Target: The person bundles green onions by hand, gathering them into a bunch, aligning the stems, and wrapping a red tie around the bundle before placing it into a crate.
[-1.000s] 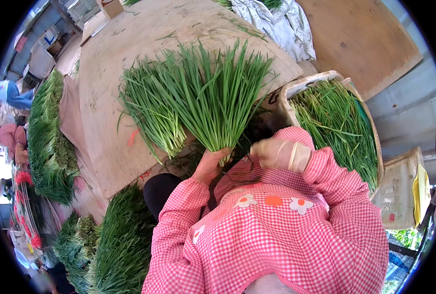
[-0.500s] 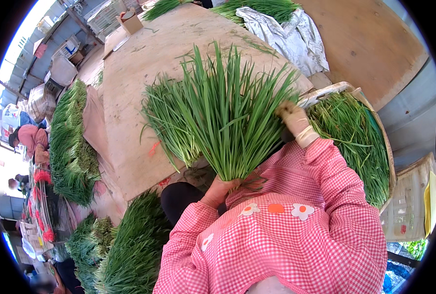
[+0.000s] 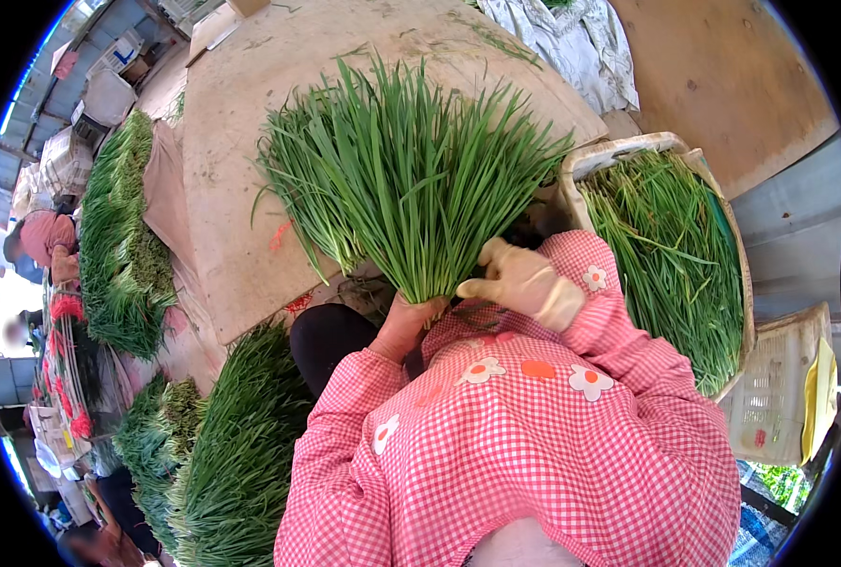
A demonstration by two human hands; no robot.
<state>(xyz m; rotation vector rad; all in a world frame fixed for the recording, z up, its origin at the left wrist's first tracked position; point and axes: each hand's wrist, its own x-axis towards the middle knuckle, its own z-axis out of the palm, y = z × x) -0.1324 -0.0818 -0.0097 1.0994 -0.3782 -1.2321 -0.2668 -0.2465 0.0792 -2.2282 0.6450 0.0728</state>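
Note:
A large bunch of garlic chives (image 3: 430, 194) fans out over the table, green tips pointing away from me. My left hand (image 3: 408, 323) is closed round its pale lower stems. Close to the right side of those stems is my right hand (image 3: 524, 283), in a pale glove, with thumb and fingers apart and nothing visible between them. Behind the held bunch, on its left, a smaller pile of chives (image 3: 321, 213) lies on the wooden tabletop (image 3: 226, 161), partly covered by the leaves I hold.
On my right stands a crate (image 3: 579, 168) full of loose chives (image 3: 666, 260), with a pale plastic basket (image 3: 778, 378) nearer me. Chive heaps lie at the left (image 3: 122, 241) and lower left (image 3: 241, 454). A silvery cloth (image 3: 572, 47) lies at the back. Other people work at far left.
My right hand has come down from the leaf tips at the right to beside the stems. The bunch stays in my left hand. The whole view has shifted a little.

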